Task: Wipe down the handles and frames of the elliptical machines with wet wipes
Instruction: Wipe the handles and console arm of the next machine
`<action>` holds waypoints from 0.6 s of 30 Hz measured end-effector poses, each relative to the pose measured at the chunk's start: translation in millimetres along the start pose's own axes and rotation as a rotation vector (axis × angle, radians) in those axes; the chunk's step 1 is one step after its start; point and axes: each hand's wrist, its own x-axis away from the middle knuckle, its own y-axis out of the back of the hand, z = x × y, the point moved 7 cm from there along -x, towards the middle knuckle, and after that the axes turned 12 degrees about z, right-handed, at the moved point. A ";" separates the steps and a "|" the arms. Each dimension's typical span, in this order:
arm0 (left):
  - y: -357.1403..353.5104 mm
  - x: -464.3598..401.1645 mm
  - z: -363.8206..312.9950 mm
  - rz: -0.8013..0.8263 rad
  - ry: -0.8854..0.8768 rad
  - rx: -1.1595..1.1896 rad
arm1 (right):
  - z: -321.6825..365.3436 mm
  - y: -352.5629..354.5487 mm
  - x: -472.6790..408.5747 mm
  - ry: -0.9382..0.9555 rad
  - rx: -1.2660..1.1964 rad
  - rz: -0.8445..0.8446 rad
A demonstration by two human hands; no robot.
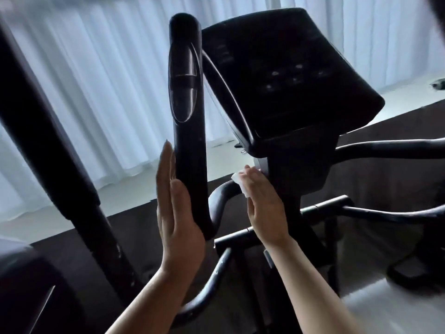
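at nine o'clock a blurred dark bar [48,150] is crossing the view. the left hand [177,213] is lying flat against the upright black handle [189,131], its fingers [166,169] straight and together, pointing to twelve o'clock. toward three o'clock of it, the right hand [265,206] is pressing a white wet wipe [238,183] onto the frame post [284,179] under the console [289,75], fingers laid flat over the wipe. white curtains [96,80] are hanging behind.
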 end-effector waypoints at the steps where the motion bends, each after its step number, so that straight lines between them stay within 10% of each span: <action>1: 0.5 -0.3 0.2 -0.020 -0.001 -0.017 | -9.5 -11.4 -2.7 -0.027 -0.006 0.026; 11: 3.1 -1.9 5.6 -0.096 0.007 0.039 | 54.6 -27.6 38.8 -0.298 -1.126 -0.084; 15: 1.9 -2.2 5.7 -0.095 0.002 0.050 | 70.2 7.7 39.5 -0.137 -1.008 -0.053; 18: 0.1 -1.8 3.9 -0.085 -0.017 0.043 | 48.4 27.9 18.9 -0.026 -0.390 -0.224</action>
